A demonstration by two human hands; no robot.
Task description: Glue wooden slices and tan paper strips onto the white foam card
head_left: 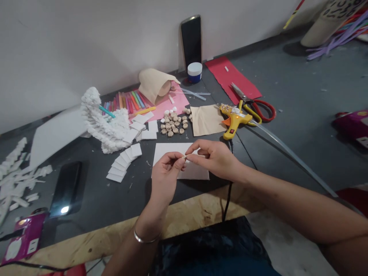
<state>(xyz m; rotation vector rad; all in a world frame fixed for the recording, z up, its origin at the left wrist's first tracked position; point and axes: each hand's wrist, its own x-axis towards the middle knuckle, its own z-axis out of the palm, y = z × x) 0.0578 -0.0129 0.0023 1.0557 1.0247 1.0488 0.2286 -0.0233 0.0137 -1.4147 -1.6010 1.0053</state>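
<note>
The person is bent over a white card [172,151] lying on the dark grey surface [129,203], with both hands raised just above the card and a small pale strip [184,156] held between them. The left hand [168,178] is rising from the near side of the card, its wrist bent and a thin metal bangle [146,238] sitting around the forearm. Its thumb and forefinger are closing on one end of the strip. The right hand [215,157] is reaching in from the card's right, palm turned down, with the forearm lying nearly level. Its fingers [198,145] are curving over, and they are nearly closed, pinching the other end of the strip. The strip is too small to show what it is made of.

Left of the card, white foam squares [123,163] are lying in a fanned row, and a curled white foam strip [106,124] is sitting beyond them. Directly beyond the card, small wooden pieces [172,124] are clustering together. Beyond its right corner, a yellow hot glue gun [234,120] is resting beside a tan paper square [207,120], with red-handled scissors [253,109] just past it.
</note>
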